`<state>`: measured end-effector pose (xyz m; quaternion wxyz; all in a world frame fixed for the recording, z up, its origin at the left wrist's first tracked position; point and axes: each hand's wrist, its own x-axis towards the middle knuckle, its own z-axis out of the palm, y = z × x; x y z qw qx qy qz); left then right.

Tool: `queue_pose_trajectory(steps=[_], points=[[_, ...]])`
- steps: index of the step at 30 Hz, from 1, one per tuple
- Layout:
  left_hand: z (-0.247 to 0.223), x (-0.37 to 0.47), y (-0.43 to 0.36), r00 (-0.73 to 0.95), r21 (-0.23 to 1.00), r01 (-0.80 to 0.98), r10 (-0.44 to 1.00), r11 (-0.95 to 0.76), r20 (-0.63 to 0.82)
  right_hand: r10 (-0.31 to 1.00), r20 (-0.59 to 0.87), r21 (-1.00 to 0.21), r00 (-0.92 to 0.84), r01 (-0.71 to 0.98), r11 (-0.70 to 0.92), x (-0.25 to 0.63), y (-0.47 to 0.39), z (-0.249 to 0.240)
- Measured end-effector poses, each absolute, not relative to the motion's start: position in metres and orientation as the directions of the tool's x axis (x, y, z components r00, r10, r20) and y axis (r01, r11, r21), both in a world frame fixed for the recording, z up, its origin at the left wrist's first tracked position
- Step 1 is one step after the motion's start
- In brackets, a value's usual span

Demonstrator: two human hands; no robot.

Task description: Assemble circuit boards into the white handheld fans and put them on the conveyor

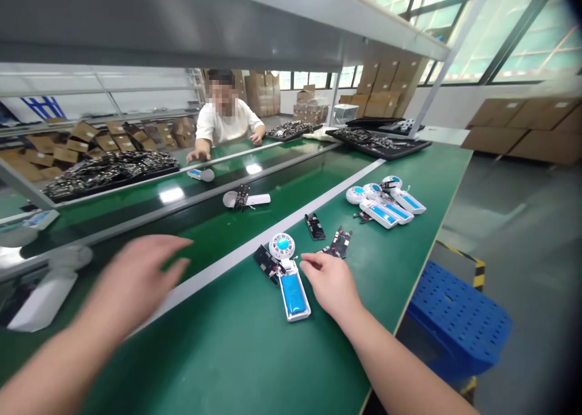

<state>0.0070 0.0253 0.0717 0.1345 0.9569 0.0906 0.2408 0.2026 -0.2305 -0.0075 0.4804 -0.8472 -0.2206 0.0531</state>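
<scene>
A white handheld fan [293, 291] with a blue battery in its open handle lies on the green bench, its round head [282, 245] pointing away from me. A dark circuit board [267, 262] rests against its left side. My right hand [331, 283] is just right of the fan, fingers curled and pinched near the neck; what they hold, if anything, is too small to make out. My left hand [136, 275], smeared by motion, hovers over the belt edge with thumb and fingers apart and holds nothing. Loose circuit boards [314, 226] lie beyond the right hand.
More opened fans [385, 212] are grouped at the right. On the belt [204, 221] lie a fan with a board [245, 198] and a blurred white fan [45, 294]. Trays of boards [382, 142] stand farther back. A co-worker [227, 124] sits opposite. A blue stool [459, 312] stands right.
</scene>
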Motion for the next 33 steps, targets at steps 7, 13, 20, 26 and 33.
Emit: queue_pose_trajectory(steps=[7,13,20,26,33], points=[[0.003,0.107,-0.027,0.939,0.227,-0.247,-0.175,-0.942,0.297,0.527,0.218,-0.852,0.822,0.423,-0.308,0.204,-0.210,-0.015],[0.010,0.104,-0.035,0.964,0.298,-0.174,-0.100,-0.939,0.248,0.557,0.229,-0.860,0.798,0.434,-0.269,0.209,-0.207,-0.021],[0.026,0.040,-0.057,0.941,0.488,0.283,0.339,-0.825,0.027,0.661,0.195,-0.890,0.725,0.414,-0.191,0.166,-0.203,-0.003],[0.044,-0.022,-0.063,0.836,0.768,0.464,0.505,-0.441,-0.216,0.767,0.205,-0.866,0.608,0.478,-0.147,0.105,-0.187,0.013],[0.036,-0.068,-0.061,0.827,0.607,0.534,0.513,-0.589,-0.231,0.792,0.015,-0.961,0.610,0.227,-0.156,0.087,-0.182,-0.008]])
